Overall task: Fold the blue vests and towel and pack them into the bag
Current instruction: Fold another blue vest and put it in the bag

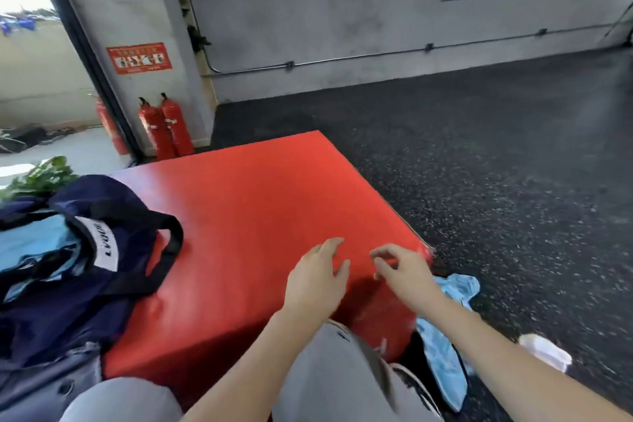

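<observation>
Red mat (pixel 260 202) carries one navy bag (pixel 78 250); two empty hands hover.

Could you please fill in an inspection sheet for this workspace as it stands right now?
Surface: red mat, raised block on dark speckled floor.
Job's things: navy bag lies on the mat's left side, light blue fabric showing inside; another light blue cloth lies on the floor at the mat's right near corner.
Clutter: grey garment beside the bag; green leaves behind it.
Grippers: left hand and right hand hover over the mat's near edge, fingers relaxed, holding nothing.
Cables: a conduit runs along the wall.
Surroundings: fire extinguishers by a pillar, red sign above.
</observation>
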`<move>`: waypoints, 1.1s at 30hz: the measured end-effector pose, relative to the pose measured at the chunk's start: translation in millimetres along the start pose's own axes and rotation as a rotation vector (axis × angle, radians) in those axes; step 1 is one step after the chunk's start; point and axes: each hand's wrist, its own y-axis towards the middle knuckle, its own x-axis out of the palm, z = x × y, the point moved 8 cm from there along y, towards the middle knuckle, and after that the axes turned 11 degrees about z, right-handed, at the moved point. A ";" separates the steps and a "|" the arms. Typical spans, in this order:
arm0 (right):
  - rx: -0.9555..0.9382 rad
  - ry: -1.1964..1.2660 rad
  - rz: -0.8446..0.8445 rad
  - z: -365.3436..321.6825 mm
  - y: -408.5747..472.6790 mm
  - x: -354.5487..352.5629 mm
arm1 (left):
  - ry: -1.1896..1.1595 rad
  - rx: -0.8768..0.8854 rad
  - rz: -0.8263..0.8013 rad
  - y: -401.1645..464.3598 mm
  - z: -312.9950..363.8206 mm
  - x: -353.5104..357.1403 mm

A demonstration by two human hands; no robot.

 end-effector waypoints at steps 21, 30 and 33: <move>0.643 -0.151 -0.063 368.3 -66.2 -47.0 | 0.153 -0.084 -0.690 -81.8 52.7 313.4; 0.786 -0.246 -0.207 472.3 -65.8 -12.0 | 0.141 -0.189 -0.844 -110.4 11.4 389.4; 0.786 -0.246 -0.220 489.4 -63.9 -0.8 | 0.130 -0.206 -0.861 -114.5 3.1 408.5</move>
